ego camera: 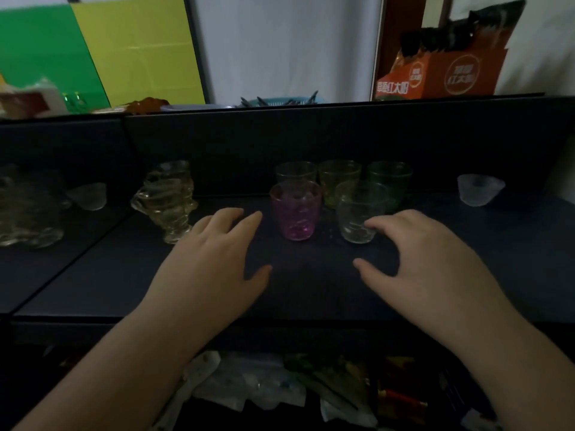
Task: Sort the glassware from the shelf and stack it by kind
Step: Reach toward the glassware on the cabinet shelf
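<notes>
Several small tumblers stand grouped on the dark shelf [311, 290]: a purple glass [295, 211] and a clear glass [357, 216] in front, with a clear one [295, 172], a yellow one [339, 177] and a green one [390, 178] behind. A stack of clear handled cups [166, 200] stands to the left. A frosted little bowl [479, 189] sits far right. My left hand [214, 262] hovers open just left of the purple glass. My right hand [426, 262] is open, its fingertips at the clear front glass.
The glossy left wall mirrors the cup stack [28, 209] and a frosted bowl [88, 195]. The top ledge carries an orange carton [441, 76], a blue basket [280, 102] and oddments. Cluttered bags and packets [295, 384] lie below the shelf.
</notes>
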{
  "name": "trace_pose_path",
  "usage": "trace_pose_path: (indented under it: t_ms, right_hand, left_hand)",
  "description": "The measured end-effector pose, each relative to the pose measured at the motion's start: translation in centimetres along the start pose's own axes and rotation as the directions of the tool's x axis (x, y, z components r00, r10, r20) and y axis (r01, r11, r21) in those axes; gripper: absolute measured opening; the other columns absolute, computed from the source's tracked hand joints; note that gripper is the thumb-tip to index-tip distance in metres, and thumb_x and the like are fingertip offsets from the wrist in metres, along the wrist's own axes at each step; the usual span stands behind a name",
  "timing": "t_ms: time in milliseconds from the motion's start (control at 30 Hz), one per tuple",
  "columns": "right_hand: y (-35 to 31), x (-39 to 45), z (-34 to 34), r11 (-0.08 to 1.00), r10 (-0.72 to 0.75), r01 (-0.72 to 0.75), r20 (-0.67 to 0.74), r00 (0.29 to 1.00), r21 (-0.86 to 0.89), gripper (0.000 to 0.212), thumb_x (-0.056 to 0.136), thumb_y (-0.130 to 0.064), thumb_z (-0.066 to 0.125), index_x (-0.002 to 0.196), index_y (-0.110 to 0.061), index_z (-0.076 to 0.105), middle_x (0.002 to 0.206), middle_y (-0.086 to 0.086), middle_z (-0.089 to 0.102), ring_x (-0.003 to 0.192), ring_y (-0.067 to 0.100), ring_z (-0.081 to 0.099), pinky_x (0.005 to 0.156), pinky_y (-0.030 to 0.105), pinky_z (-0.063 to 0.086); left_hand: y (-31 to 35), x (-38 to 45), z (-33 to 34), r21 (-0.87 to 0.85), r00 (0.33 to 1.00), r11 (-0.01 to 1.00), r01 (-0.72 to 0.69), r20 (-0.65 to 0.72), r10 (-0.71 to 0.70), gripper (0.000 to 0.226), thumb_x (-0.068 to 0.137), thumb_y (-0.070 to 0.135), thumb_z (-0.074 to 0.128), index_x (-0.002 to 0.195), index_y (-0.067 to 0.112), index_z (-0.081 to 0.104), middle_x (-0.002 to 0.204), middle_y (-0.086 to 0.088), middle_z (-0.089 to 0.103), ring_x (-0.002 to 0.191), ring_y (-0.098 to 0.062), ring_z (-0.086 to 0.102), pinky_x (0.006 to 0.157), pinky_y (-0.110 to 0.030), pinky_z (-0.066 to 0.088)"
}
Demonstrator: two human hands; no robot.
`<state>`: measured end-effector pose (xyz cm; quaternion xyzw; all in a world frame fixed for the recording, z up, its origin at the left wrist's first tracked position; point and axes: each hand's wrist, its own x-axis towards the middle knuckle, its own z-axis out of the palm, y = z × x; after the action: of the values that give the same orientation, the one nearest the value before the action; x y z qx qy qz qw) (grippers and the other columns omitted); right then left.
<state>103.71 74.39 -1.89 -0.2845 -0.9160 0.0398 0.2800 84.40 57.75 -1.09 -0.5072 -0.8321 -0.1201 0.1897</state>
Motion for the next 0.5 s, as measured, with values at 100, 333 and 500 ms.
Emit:
trace_pose_path:
  t_ms: [100, 333, 500]
  right_hand:
    - [-5.1, 0.4, 1.6, 0.997, -0.072, 0.072, 0.049, 0.996, -0.004, 0.056, 0.084, -0.058, 0.062, 0.136, -0.04, 0.049, 0.121, -0.019, 0.049, 0.113, 0.003, 0.045, 0.083, 0.023, 0.038]
    - [-19.6, 2.5, 6.3, 0.977, -0.21, 0.204, 0.137, 0.968, 0.059, 0.06, 0.085, -0.06, 0.059, 0.139, -0.041, 0.044, 0.129, -0.019, 0.044, 0.117, 0.003, 0.043, 0.086, 0.022, 0.038]
    - [-31.0, 3.5, 10.0, 0.946, -0.318, 0.304, 0.142, 0.937, 0.115, 0.06, 0.085, -0.061, 0.059, 0.14, -0.041, 0.044, 0.13, -0.02, 0.042, 0.119, 0.003, 0.041, 0.084, 0.021, 0.036]
  left_hand:
    - [-4.0, -2.3, -1.4, 0.007, 0.999, 1.0, 0.029, -0.024, -0.028, 0.08, 0.082, 0.06, 0.053, 0.15, 0.031, 0.023, 0.152, 0.007, 0.028, 0.137, -0.015, 0.027, 0.106, -0.03, 0.03]
    - [-18.6, -10.0, -5.2, 0.081, 0.977, 0.974, 0.213, -0.033, -0.211, 0.079, 0.08, 0.059, 0.055, 0.149, 0.029, 0.03, 0.15, 0.002, 0.033, 0.136, -0.021, 0.03, 0.102, -0.037, 0.037]
    - [-28.8, -16.6, -7.8, 0.143, 0.941, 0.931, 0.337, -0.045, -0.334, 0.08, 0.08, 0.061, 0.055, 0.149, 0.027, 0.03, 0.149, -0.001, 0.034, 0.135, -0.024, 0.031, 0.105, -0.037, 0.035]
